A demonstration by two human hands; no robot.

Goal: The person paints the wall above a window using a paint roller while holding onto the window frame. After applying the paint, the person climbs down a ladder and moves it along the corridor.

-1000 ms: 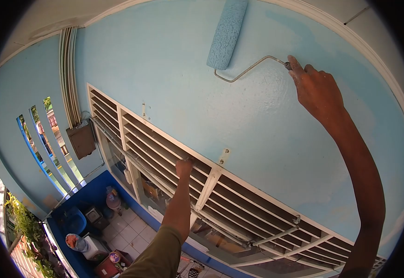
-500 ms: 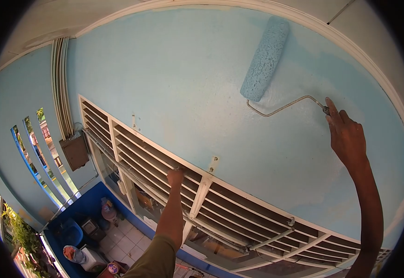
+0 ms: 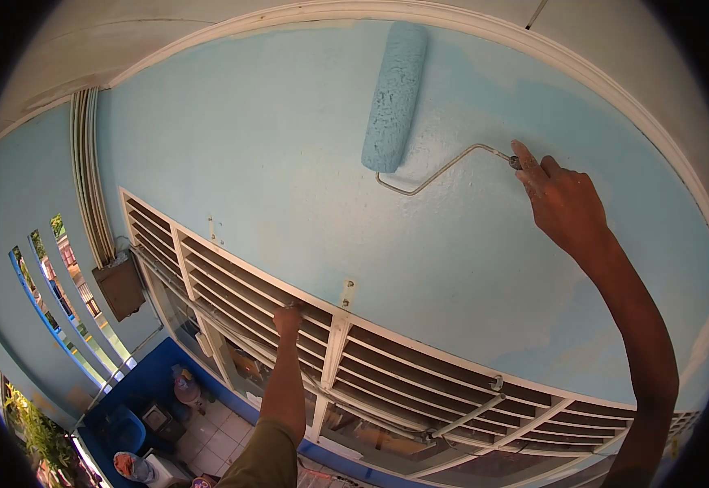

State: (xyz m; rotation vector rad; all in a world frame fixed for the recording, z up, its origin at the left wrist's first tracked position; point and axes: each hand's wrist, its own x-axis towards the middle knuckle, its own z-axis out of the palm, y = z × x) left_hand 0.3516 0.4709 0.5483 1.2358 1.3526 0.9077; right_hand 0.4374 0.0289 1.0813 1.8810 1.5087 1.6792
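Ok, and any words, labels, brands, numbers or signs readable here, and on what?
None readable.
Paint roller: no lettering visible.
Brown wall box: no lettering I can make out.
Items around the blue basin: too small and blurred to read.

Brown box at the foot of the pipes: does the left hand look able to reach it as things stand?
Probably not: the left hand is closed on the white slatted frame, with a long run of it between hand and box. It would likely have to let go first.
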